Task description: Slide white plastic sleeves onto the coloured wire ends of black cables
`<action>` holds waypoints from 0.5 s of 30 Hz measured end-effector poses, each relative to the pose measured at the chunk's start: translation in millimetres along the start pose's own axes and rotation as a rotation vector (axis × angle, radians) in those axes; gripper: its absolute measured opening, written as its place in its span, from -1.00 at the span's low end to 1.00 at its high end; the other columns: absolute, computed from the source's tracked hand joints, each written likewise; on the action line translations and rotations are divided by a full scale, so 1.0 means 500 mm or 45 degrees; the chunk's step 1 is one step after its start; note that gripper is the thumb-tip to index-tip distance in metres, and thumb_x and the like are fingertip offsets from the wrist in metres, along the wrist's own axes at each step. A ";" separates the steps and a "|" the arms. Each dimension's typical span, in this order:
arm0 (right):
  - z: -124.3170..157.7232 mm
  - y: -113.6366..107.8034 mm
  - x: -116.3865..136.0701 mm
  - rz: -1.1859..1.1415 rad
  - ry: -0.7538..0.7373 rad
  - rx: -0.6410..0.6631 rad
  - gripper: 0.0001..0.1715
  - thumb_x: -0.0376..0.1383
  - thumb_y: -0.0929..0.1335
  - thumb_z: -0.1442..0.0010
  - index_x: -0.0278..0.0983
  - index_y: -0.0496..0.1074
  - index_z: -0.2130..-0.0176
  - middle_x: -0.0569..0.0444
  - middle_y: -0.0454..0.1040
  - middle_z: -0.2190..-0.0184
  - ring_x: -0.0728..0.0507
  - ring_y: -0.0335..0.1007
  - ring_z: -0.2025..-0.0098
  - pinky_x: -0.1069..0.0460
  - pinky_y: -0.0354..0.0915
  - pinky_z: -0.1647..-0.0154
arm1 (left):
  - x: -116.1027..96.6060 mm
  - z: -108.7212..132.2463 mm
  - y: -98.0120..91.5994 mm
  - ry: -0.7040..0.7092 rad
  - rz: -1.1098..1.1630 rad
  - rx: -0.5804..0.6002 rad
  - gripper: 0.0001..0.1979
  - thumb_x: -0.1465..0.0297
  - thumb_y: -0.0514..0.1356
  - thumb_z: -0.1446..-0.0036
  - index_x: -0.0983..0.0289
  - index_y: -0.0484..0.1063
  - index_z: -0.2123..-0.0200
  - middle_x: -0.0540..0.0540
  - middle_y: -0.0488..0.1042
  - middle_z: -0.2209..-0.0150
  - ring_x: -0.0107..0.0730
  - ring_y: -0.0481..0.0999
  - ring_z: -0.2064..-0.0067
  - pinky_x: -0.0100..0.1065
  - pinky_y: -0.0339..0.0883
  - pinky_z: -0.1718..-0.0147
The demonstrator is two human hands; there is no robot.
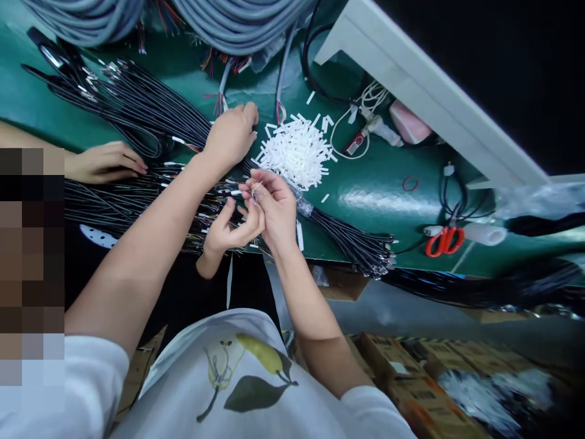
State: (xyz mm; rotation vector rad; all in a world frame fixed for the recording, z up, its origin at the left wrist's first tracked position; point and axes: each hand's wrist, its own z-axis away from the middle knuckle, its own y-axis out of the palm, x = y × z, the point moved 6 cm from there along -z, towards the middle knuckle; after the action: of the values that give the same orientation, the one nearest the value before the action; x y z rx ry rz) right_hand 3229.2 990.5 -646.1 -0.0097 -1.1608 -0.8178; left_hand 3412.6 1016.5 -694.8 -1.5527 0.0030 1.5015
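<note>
My left hand [231, 137] is over the black cables, beside a pile of small white tubes [295, 152]. Its fingers are curled down, and what they hold, if anything, is hidden. My right hand [278, 207] pinches the thin coloured wires [258, 190] of a cable end. A co-worker's hand [233, 231] reaches in from below my left arm and meets my fingertips at these wires. The co-worker's other hand [107, 163] lies on the black cables [105, 201] at the left. A white tube [236, 192] shows near the pinched wires.
Coils of grey cable [237, 27] lie along the back of the green table [384, 225]. A bundle of black cables [351, 238] in clear wrap points right. Orange-handled scissors [445, 241], a red band [410, 183] and a white-framed monitor [439, 91] are at the right. Cardboard boxes [425, 390] stand below.
</note>
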 end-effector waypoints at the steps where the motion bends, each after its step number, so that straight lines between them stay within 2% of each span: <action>1: -0.004 0.000 0.002 0.015 -0.024 0.013 -0.60 -0.01 0.47 -0.20 -0.15 0.44 0.06 0.11 0.55 0.16 -0.05 0.59 0.09 0.00 0.58 -0.01 | 0.001 0.000 -0.001 0.011 0.017 0.000 -0.68 0.63 0.29 0.12 0.08 0.33 0.45 0.15 0.44 0.30 0.11 0.45 0.06 0.10 0.26 -0.18; 6: -0.019 0.009 0.004 0.123 -0.049 0.072 -0.61 0.02 0.44 -0.23 -0.14 0.43 0.07 0.11 0.53 0.16 -0.05 0.58 0.12 -0.02 0.59 0.01 | -0.021 0.023 -0.037 0.147 0.166 -0.076 -0.79 0.55 0.29 0.00 0.10 0.40 0.42 0.12 0.49 0.25 0.00 0.47 0.03 -0.01 0.34 -0.15; 10: -0.026 0.027 0.014 0.184 -0.063 0.127 -0.61 0.03 0.44 -0.23 -0.14 0.42 0.08 0.12 0.51 0.17 -0.04 0.55 0.16 -0.01 0.57 0.04 | -0.041 0.054 -0.077 0.194 0.263 -0.119 -0.86 0.51 0.25 -0.11 0.12 0.43 0.32 0.06 0.52 0.26 -0.12 0.53 0.12 -0.07 0.39 -0.05; 12: -0.027 0.035 0.022 0.196 -0.087 0.121 -0.64 0.02 0.44 -0.24 -0.15 0.42 0.13 0.14 0.50 0.22 -0.02 0.52 0.23 0.01 0.56 0.11 | -0.047 0.066 -0.092 0.203 0.311 -0.127 -0.89 0.48 0.21 -0.18 0.13 0.43 0.28 0.04 0.53 0.25 -0.16 0.56 0.13 -0.10 0.39 -0.03; 15: -0.026 0.042 0.038 0.213 -0.154 0.062 -0.69 -0.02 0.46 -0.22 -0.16 0.44 0.21 0.17 0.49 0.30 0.00 0.47 0.32 0.05 0.54 0.19 | -0.051 0.078 -0.109 0.187 0.370 -0.172 -0.96 0.40 0.22 -0.20 0.15 0.42 0.26 0.04 0.56 0.16 -0.16 0.56 0.03 -0.14 0.41 -0.05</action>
State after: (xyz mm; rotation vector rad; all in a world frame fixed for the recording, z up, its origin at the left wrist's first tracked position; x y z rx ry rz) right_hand 3254.5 989.6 -628.3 -0.1159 -1.2759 -0.6478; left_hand 3407.7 1055.3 -634.9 -1.8297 0.2254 1.6339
